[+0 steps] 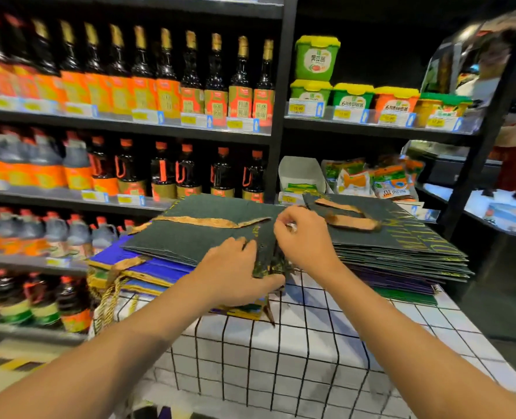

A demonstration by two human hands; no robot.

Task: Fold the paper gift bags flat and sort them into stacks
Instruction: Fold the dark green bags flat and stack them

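Both bare forearms reach forward, converging toward centre. Left hand [235, 272] lies palm-down, fingers extended, thumb hooked under the edge of the dark green folded paper bag [202, 234]. Right hand [303, 237] sits just beside it, raised, fingers curled in a pinch at that bag's edge.

Near tabletop open, far side blocked
Two bag stacks [166, 267] [401, 252] crowd the back; bare tabletop [296, 358] lies in front.

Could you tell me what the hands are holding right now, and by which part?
Both hold the dark green bag: left hand grips its near right corner, right hand pinches that edge.
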